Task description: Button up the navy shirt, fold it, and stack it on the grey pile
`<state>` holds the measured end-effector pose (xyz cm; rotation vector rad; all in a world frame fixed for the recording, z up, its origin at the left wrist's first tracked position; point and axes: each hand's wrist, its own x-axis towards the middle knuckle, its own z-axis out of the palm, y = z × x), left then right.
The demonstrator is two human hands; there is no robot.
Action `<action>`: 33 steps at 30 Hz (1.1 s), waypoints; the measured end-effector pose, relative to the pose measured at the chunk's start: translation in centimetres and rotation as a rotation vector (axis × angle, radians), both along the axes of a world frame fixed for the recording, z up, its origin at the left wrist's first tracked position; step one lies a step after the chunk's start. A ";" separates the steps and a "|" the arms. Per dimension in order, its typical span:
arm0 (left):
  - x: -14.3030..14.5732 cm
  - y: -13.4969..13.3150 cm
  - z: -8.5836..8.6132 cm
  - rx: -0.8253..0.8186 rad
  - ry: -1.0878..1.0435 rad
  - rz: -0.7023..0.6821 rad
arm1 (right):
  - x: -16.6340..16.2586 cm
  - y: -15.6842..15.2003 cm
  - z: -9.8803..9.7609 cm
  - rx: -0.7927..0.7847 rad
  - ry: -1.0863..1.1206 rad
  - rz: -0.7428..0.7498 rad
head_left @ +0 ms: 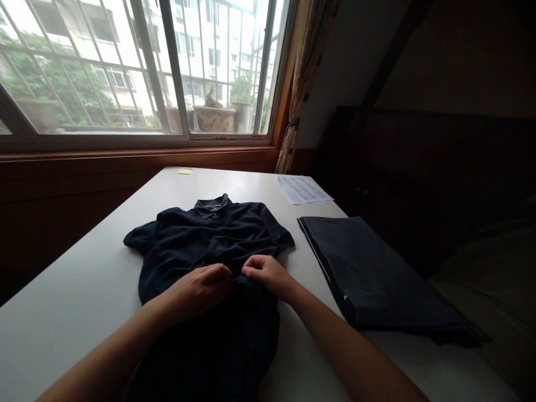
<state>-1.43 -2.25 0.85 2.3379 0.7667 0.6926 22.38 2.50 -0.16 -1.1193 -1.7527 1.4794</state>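
A dark navy short-sleeved shirt [184, 240] lies front up on the white table [92, 273], its collar toward the window and its lower part toward me. My left hand [209, 285] is closed on the shirt near the middle of its front, fingers curled into the cloth. Just to the right, my right hand [263, 272] pinches the shirt's front between thumb and fingers. A small gap separates the two hands. The exact bit of cloth in the fingers is too dark to make out.
Right of the shirt lies a folded stack of dark cloth [377, 273], reaching the table's right edge. Printed sheets [302, 190] rest at the far right corner, and a yellow sticky note [185, 171] at the far left. Beyond stand a barred window [180, 72] and a curtain [304, 84].
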 end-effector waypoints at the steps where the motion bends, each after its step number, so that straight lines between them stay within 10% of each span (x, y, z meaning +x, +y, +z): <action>1: 0.0 0.1 0.0 0.037 0.010 0.015 | 0.0 0.0 0.1 0.051 -0.026 -0.004; 13: -0.6 0.5 -1.7 0.078 0.014 0.133 | 0.9 -0.9 2.0 0.554 -0.059 0.194; 33: -0.3 0.2 -0.5 0.008 -0.044 0.172 | 0.7 -1.0 1.4 0.593 -0.102 0.326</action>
